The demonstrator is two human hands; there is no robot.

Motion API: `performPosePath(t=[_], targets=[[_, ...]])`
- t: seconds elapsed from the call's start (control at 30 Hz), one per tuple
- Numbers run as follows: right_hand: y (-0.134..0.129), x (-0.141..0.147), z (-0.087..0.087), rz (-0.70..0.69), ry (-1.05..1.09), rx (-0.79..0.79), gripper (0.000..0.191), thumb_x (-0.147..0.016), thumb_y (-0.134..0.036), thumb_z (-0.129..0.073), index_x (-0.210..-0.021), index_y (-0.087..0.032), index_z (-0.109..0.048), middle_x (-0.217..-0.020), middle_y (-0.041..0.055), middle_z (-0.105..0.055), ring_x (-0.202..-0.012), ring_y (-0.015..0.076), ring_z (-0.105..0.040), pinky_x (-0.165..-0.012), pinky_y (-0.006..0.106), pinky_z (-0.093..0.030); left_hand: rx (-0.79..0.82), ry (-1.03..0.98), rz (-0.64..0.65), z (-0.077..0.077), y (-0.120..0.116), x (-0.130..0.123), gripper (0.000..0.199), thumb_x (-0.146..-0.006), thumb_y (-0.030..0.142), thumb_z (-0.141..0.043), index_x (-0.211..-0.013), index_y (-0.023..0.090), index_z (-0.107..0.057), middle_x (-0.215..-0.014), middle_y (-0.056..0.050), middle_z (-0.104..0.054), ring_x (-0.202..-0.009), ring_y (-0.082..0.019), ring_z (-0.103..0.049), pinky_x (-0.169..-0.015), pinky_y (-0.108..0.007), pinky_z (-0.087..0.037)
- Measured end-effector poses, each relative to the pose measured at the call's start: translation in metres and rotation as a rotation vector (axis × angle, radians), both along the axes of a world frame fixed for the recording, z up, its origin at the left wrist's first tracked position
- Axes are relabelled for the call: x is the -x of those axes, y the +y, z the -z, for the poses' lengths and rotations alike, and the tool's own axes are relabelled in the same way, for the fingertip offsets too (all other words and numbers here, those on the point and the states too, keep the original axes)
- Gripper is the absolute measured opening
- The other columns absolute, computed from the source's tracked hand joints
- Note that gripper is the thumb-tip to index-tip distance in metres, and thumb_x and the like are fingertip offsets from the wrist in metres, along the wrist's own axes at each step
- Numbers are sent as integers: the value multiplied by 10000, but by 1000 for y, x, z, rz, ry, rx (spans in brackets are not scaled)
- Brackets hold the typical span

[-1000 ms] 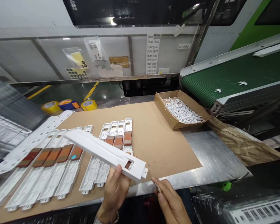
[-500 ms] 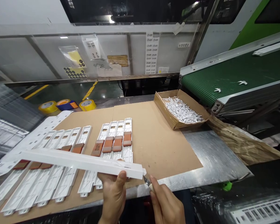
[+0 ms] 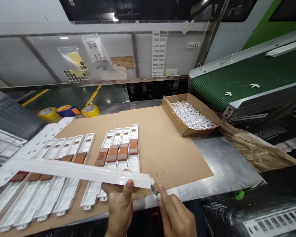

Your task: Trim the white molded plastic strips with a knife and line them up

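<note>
We have a long white plastic bar (image 3: 81, 171) held nearly level, just above the rows of white plastic trays (image 3: 64, 194) on the cardboard sheet (image 3: 167, 154), reaching out left across them. It looks light, stiff, thin-walled and smooth, so we'd judge it easy to lift but liable to flex or slip. With so much length overhanging, a firm hold near one end, with the palm beneath, seems the surest. Our left grip (image 3: 119, 205) is closed around that end from below, thumb on top. Our right grip (image 3: 176, 214) is pinched on a small knife (image 3: 156, 192), its blade right at the bar's end tab; whether they touch we cannot tell. Compared with a second ago, the bar has swung from a slant, its slotted face showing, to lying level and edge-on, and the knife has come into clear view at its end.
</note>
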State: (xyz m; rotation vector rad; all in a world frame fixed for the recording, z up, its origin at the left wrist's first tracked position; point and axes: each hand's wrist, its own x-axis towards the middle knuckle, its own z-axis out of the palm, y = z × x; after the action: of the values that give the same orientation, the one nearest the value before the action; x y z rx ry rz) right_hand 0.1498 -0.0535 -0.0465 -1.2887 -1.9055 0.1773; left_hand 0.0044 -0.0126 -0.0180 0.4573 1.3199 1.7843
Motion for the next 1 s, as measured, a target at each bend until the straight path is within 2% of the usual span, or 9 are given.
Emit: performPosePath(t=[0.17, 0.3, 0.47, 0.63, 0.83, 1.0], targets=[[0, 0, 1, 5, -11, -3, 469, -907, -150, -468, -1373, -170, -415, -703, 38, -574, -572, 147, -554, -534, 248, -460, 42, -14, -9, 3, 0, 0, 941, -529, 341, -840, -1267, 269, -261, -1054, -56, -607, -962, -218, -605, -812, -341, -489], [1, 0, 3, 14, -6, -24, 451, -910, -165, -462, -1361, -174, -437, -702, 34, -578, -574, 139, -563, -535, 234, -455, 65, -23, -18, 0, 0, -1, 904, -521, 370, -839, -1242, 259, -305, -1026, -59, -619, -905, -214, -620, -753, -332, -507], [1, 1, 3, 31, -13, -29, 471, -903, -157, -461, -1371, -193, -429, -675, 28, -569, -564, 137, -562, -547, 230, -455, 57, -79, 10, -6, 1, -2, 828, -504, 354, -847, -1174, 300, -363, -974, -17, -619, -817, -182, -627, -657, -292, -516], [2, -5, 3, 33, -67, -20, 503, -897, -152, -482, -1391, -185, -397, -679, 28, -575, -564, 142, -572, -547, 237, -468, 64, -109, 12, -10, -1, -1, 730, -540, 350, -831, -1118, 308, -387, -924, 14, -597, -803, -166, -622, -665, -298, -529], [11, -20, 1, -5, -49, 43, 506, -910, -127, -459, -1403, -178, -359, -953, 104, -664, -813, 171, -655, -684, 256, -531, 44, -114, 45, -11, -1, 2, 694, -540, 330, -831, -1089, 308, -406, -930, 26, -560, -724, -130, -593, -601, -266, -514], [11, -20, -6, -56, 25, 61, 495, -909, -128, -453, -1394, -185, -370, -1113, 107, -649, -978, 179, -641, -793, 263, -538, 55, -91, 56, -11, -2, -2, 674, -570, 372, -811, -1089, 325, -383, -929, 22, -556, -765, -147, -591, -625, -277, -504]])
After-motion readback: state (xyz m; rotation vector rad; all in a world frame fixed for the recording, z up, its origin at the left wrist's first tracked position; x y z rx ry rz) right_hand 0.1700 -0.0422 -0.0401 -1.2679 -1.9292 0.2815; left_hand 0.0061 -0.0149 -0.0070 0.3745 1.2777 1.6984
